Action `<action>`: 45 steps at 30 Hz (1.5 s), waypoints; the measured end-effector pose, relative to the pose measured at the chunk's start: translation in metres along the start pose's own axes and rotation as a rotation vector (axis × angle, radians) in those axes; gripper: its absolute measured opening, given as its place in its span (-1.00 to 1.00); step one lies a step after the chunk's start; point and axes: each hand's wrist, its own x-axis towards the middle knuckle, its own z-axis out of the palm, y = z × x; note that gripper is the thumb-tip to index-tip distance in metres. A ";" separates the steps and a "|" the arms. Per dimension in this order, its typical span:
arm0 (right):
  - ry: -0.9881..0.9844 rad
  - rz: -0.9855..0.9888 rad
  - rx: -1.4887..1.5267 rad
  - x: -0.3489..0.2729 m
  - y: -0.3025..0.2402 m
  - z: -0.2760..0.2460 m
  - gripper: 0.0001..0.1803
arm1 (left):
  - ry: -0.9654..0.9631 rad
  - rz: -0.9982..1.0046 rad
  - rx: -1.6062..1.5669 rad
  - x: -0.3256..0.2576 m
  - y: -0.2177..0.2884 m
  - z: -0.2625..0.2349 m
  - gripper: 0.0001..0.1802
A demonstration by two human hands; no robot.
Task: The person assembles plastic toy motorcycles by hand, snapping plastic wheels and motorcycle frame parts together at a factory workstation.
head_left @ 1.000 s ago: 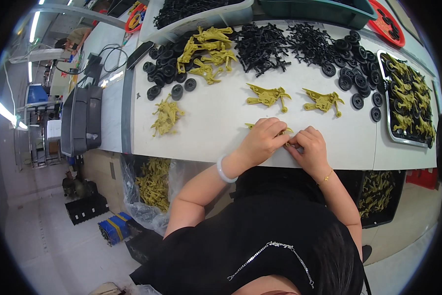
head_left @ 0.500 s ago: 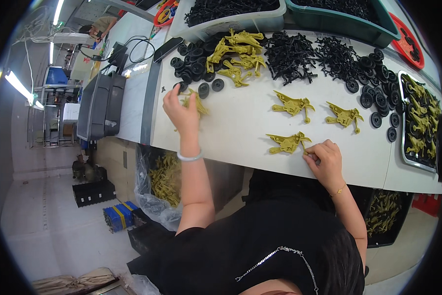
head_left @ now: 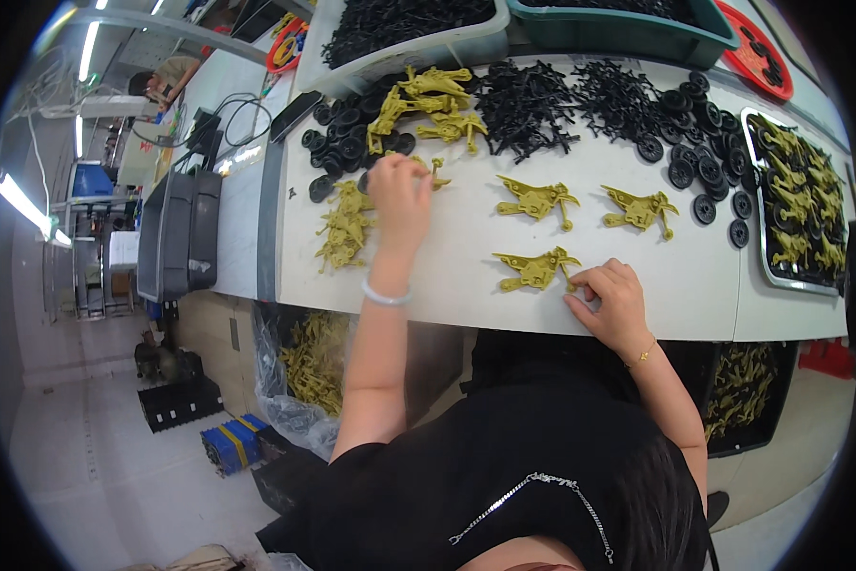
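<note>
My left hand (head_left: 404,200) is closed, its fingertips pinching a yellow-green plastic toy motorbike body (head_left: 437,173); the fingers hide most of that piece. Below and left of it lies a small pile of similar bodies (head_left: 343,228). My right hand (head_left: 614,303) rests on the table's near edge. Its thumb and forefinger pinch the fork end of the nearest motorbike body (head_left: 534,270), which lies flat. Two more bodies lie singly beyond it, one at the centre (head_left: 534,199) and one to the right (head_left: 640,209).
Black toy wheels (head_left: 708,171) and heaps of thin black parts (head_left: 523,107) lie along the back. Behind stand a whitish bin (head_left: 418,48) and a green bin (head_left: 628,36). A metal tray (head_left: 797,279) holds yellow-green and black pieces at right. A grey crate (head_left: 176,233) stands left.
My left hand has moved right, from the pile at the left to a body at the front of the back heap. My right hand stays at the nearest body. The whole view has shifted slightly.
</note>
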 end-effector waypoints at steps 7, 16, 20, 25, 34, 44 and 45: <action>0.009 -0.009 0.022 -0.002 0.005 0.000 -0.79 | -0.067 -0.032 -0.176 -0.009 -0.001 -0.021 -0.65; 0.051 -0.016 0.028 -0.005 0.005 0.001 -0.79 | -0.270 0.119 0.026 -0.006 -0.006 0.001 -0.55; 0.049 -0.023 0.038 -0.007 0.006 0.001 -0.80 | -0.250 0.265 0.036 -0.003 -0.005 0.002 -0.62; 0.031 0.005 0.025 -0.010 0.006 -0.002 -0.76 | 0.060 0.227 -0.190 -0.008 -0.002 -0.002 -0.65; 0.288 -0.110 0.105 -0.008 -0.022 -0.039 -0.57 | -1.022 0.062 -0.984 -0.014 0.152 -0.050 -0.70; 0.109 0.443 -0.149 -0.036 0.040 -0.089 -0.74 | -0.396 0.294 -0.403 0.027 0.146 -0.005 -0.83; 0.171 0.402 -0.179 -0.036 0.042 -0.092 -0.73 | -0.276 0.304 -0.207 0.034 0.135 -0.002 -0.88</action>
